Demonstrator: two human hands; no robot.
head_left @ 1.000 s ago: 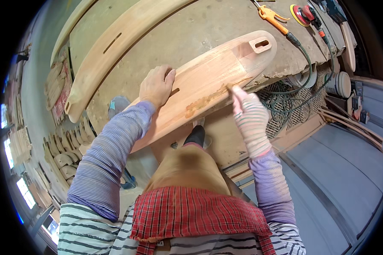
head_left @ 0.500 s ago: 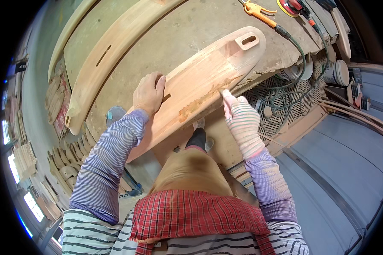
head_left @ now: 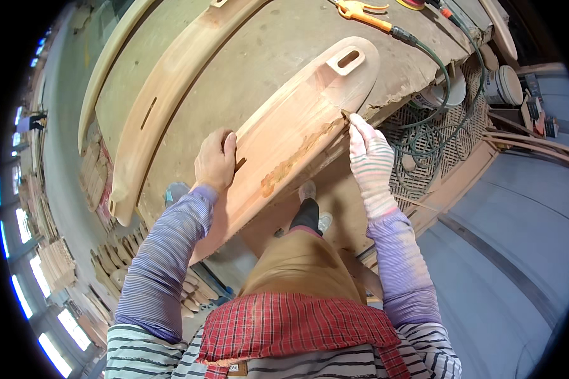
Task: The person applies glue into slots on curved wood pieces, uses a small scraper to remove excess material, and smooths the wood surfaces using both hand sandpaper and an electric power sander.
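Observation:
A long pale wooden board [head_left: 284, 120] with a rounded end and slots lies slanting along the worktable's near edge. An uneven brown patch [head_left: 284, 170] runs along its near side. My bare left hand [head_left: 215, 161] grips the board's far edge beside a small slot, thumb on the near side and the other fingers partly hidden. My right hand [head_left: 370, 158], in a striped glove, is closed with the fingertips pinched at the board's near edge, by the upper end of the brown patch. A small dark tip shows at those fingers, too small to name.
Another slotted board [head_left: 164, 95] and a curved wooden piece [head_left: 101, 76] lie farther left on the worktable [head_left: 284, 50]. A yellow air blow gun [head_left: 367, 14] with a green hose [head_left: 446, 69] is at the back right. White buckets [head_left: 502, 85] stand beyond the right edge.
My right hand has moved up along the board's near edge, toward its rounded end. My left hand keeps its place on the board. The whole view has shifted slightly.

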